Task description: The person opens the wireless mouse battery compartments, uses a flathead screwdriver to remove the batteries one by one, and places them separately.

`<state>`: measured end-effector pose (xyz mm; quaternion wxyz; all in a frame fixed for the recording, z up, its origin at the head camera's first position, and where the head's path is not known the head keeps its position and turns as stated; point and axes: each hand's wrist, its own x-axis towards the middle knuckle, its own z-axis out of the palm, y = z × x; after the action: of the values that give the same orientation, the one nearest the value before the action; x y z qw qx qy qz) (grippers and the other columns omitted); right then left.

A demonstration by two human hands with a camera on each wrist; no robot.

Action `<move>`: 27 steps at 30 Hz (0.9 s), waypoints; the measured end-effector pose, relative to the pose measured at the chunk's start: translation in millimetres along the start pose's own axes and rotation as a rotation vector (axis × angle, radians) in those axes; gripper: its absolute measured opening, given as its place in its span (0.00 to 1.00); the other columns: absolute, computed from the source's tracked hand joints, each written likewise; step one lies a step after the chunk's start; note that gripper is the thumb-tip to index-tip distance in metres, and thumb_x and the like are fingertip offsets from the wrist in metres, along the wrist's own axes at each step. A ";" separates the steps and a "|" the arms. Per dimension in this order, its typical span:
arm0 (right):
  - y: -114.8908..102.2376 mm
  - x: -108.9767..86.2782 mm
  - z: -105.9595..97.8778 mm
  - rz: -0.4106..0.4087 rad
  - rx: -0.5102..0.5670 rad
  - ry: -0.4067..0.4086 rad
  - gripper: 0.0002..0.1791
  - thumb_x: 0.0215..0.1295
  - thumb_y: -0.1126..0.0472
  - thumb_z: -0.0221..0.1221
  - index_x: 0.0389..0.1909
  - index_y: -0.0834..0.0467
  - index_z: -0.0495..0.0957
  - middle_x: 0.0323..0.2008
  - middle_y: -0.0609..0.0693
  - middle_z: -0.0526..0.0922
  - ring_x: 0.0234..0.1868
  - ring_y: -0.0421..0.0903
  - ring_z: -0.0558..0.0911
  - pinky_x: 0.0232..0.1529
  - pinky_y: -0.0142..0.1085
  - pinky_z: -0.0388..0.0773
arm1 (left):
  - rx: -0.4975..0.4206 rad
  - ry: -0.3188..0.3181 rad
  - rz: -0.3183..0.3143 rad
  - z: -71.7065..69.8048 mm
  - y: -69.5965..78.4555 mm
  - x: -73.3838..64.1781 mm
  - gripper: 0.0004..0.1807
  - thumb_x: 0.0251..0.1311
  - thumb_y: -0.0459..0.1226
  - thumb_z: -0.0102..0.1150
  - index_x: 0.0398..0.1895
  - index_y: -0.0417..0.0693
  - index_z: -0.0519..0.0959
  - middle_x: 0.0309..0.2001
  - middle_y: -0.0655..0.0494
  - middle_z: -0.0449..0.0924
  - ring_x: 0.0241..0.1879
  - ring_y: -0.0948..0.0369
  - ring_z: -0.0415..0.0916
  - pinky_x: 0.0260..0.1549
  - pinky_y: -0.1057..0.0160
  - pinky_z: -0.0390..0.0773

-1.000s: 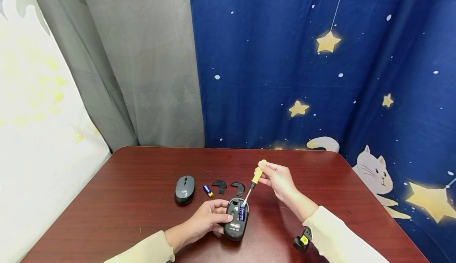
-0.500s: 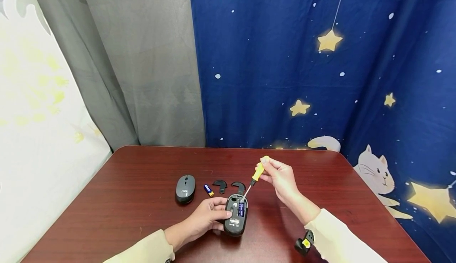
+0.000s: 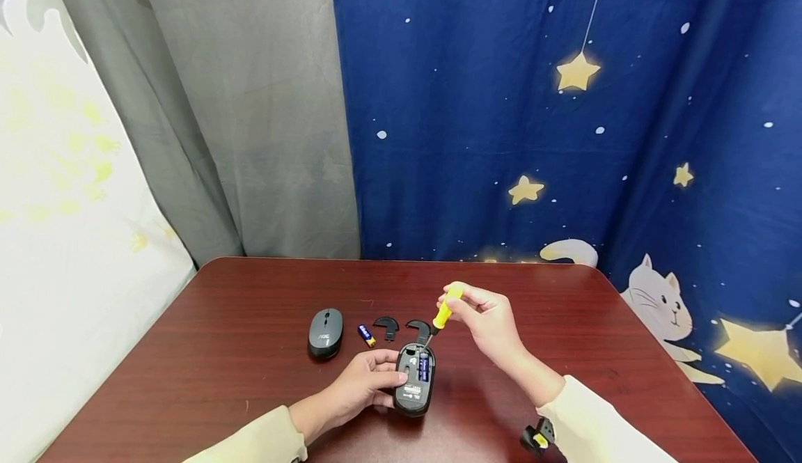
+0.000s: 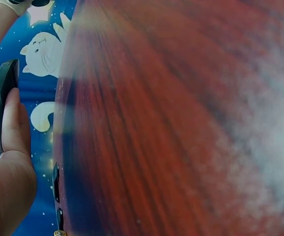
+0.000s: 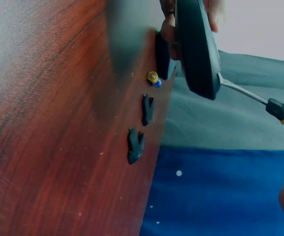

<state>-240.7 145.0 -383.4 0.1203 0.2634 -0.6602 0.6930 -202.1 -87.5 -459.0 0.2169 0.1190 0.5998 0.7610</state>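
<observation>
Underside up, a black computer mouse (image 3: 412, 390) is gripped by my left hand (image 3: 370, 381), thumb on its bottom face. A blue battery (image 3: 424, 367) lies in its uncovered compartment. My right hand (image 3: 489, 318) holds a screwdriver (image 3: 443, 314) by its yellow handle. In the right wrist view the flat blade of the screwdriver (image 5: 242, 91) meets the end of the mouse (image 5: 196, 49), which is held up off the table. The left wrist view has only the edge of the mouse (image 4: 0, 105) and part of the left hand (image 4: 15, 130).
Left of the hands stands a second, grey mouse (image 3: 326, 333). Beside it lies a loose blue-and-yellow battery (image 3: 366, 335). Two black curved covers (image 3: 386, 327) lie beyond the held mouse on the brown table (image 3: 250, 351). Curtains (image 3: 470, 136) hang behind the table.
The mouse has risen slightly away from me in the head view. The screwdriver's handle has swung left and lower with my right hand, its tip staying at the mouse's far end.
</observation>
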 end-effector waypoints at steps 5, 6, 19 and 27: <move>-13.5 -0.2 8.4 -0.003 -0.057 -0.064 0.09 0.62 0.73 0.62 0.42 0.71 0.80 0.35 0.68 0.83 0.35 0.46 0.85 0.38 0.41 0.83 | 0.006 -0.009 -0.004 -0.5 -2.1 -0.8 0.24 0.58 0.29 0.61 0.58 0.29 0.70 0.42 0.45 0.82 0.34 0.58 0.82 0.24 0.66 0.81; -14.1 1.1 9.5 0.011 -0.075 -0.057 0.08 0.62 0.72 0.62 0.42 0.70 0.80 0.34 0.67 0.83 0.34 0.45 0.85 0.38 0.41 0.83 | 0.006 -0.012 -0.003 -0.8 -2.7 -0.9 0.24 0.58 0.29 0.61 0.58 0.29 0.70 0.42 0.45 0.82 0.34 0.58 0.82 0.24 0.66 0.81; 5.2 15.5 6.7 0.277 -0.020 0.150 0.12 0.63 0.69 0.62 0.44 0.74 0.80 0.34 0.64 0.84 0.32 0.48 0.86 0.36 0.41 0.83 | 0.014 -0.027 -0.012 -2.3 -4.9 -3.8 0.23 0.58 0.29 0.61 0.57 0.30 0.71 0.41 0.45 0.83 0.32 0.60 0.81 0.19 0.68 0.77; 14.9 20.0 2.2 0.376 0.051 0.207 0.14 0.64 0.69 0.61 0.46 0.76 0.78 0.31 0.63 0.84 0.29 0.45 0.85 0.34 0.40 0.84 | 0.019 -0.047 0.000 -1.5 -4.0 -4.8 0.23 0.58 0.28 0.61 0.56 0.28 0.71 0.40 0.45 0.83 0.32 0.60 0.82 0.20 0.68 0.78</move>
<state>-264.6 137.7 -385.6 0.0492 0.0660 -0.6642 0.7430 -197.8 -90.3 -462.9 0.2300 0.1389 0.6019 0.7521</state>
